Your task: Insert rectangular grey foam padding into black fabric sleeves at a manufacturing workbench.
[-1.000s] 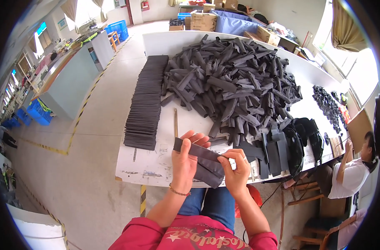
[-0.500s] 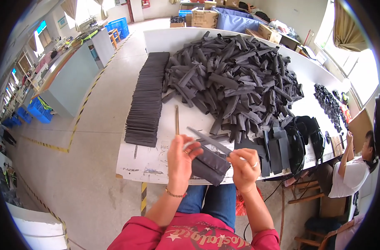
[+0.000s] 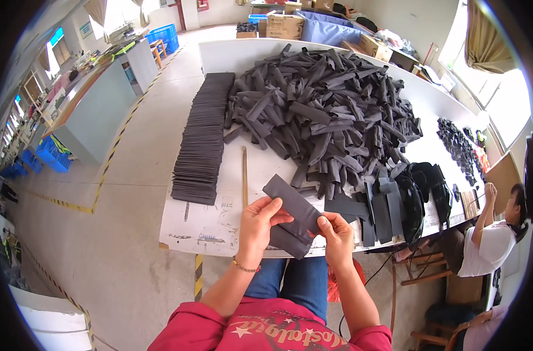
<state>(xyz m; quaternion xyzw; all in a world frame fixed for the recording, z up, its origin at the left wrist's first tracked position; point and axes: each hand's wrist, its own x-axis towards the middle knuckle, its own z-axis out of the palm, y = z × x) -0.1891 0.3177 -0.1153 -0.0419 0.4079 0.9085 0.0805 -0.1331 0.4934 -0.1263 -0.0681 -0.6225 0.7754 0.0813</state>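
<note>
White worktable (image 3: 219,222) under heaped dark strips (image 3: 325,111), concrete floor (image 3: 120,234) alongside.

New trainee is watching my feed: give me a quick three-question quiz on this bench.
1. True or false: both hands hold one dark strip.
2. The neat stack lies on which side of the loose pile? A) the person's left B) the person's right
3. What thin thing lies on the table between stack and pile?

Key: 1 true: left hand and right hand grip it. 2 A. 3 a stick.
</note>
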